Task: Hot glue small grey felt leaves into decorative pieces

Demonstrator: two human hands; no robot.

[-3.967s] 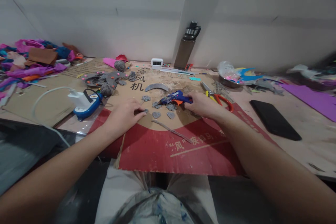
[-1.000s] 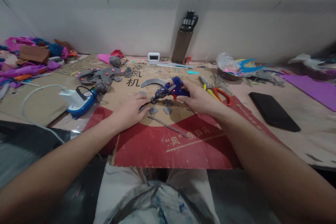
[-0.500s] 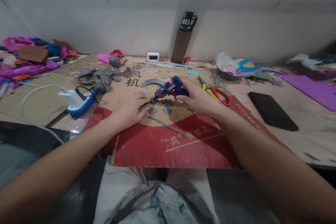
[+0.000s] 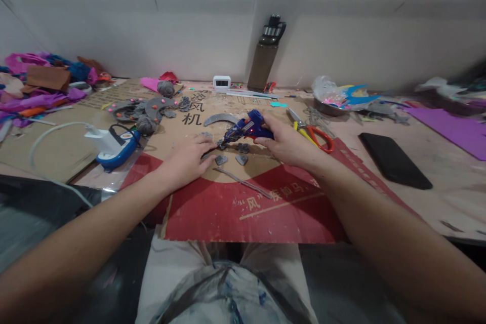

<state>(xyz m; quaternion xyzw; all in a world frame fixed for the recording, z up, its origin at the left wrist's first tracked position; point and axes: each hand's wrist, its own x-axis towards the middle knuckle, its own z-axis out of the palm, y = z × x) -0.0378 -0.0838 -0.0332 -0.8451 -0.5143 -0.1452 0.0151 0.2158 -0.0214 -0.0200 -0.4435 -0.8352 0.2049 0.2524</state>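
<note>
My right hand is wrapped round a blue glue gun, which points left and down with a small red light on its side. The nozzle reaches a small grey fuzzy piece at the fingertips of my left hand. That hand rests on the cardboard, thumb and fingers closed on the piece, whose edge is partly hidden. Close by lie two grey petal-like pieces, a dark grey flower-shaped piece, a thin grey strip and a grey curved band.
Red-handled scissors and a black phone lie to the right. A blue power strip with a white cable stands left. Behind are a bottle, a small white clock, grey yarn balls and a bowl.
Almost nothing differs. Both hands and the glue gun keep the same place.
</note>
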